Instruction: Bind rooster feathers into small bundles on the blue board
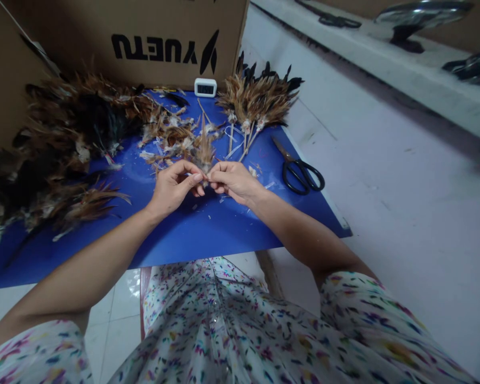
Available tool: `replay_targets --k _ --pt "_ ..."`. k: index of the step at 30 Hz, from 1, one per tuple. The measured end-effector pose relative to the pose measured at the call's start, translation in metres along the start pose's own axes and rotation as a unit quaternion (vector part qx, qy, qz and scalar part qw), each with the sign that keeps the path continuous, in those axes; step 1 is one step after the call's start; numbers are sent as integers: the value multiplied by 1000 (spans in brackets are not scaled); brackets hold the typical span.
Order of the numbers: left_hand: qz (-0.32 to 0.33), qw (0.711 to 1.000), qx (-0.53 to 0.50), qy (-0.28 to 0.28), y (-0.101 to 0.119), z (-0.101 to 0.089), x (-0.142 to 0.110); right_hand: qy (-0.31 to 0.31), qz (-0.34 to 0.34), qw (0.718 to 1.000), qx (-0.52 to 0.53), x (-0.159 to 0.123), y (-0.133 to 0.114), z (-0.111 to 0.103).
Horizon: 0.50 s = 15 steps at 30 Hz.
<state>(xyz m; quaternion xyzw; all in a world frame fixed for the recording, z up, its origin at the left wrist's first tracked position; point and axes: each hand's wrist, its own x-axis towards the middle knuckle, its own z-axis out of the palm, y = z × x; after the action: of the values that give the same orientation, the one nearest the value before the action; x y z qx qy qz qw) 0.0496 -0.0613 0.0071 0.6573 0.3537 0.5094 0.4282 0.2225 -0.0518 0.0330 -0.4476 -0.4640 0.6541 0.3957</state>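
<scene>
A small bunch of brown feathers (204, 152) points away from me, its base pinched between both hands over the blue table. My left hand (176, 184) is closed, thumb and forefinger pressed together at the base of the feathers. From the other side my right hand (234, 180) grips the same base, its fingers curled in. The fingers hide what lies right at the pinch. Loose feathers and scraps (172, 133) lie just beyond my hands. Feather dusters (260, 98) with thin sticks and dark tips lie at the back right.
Black-handled scissors (300, 175) lie near the table's right edge. A white digital timer (205, 87) stands against a cardboard box (164, 32). Large heaps of brown and black feathers (72, 117) cover the left side of the blue table (208, 229). A pale wall runs along the right.
</scene>
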Motion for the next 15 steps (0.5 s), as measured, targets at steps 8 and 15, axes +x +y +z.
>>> replay_targets --k 8,15 --pt "113 987 110 -38 3 -2 -5 -3 31 999 -5 1 -2 -1" --pt "165 965 202 -24 3 -5 -3 4 26 999 -30 -1 -4 -2"
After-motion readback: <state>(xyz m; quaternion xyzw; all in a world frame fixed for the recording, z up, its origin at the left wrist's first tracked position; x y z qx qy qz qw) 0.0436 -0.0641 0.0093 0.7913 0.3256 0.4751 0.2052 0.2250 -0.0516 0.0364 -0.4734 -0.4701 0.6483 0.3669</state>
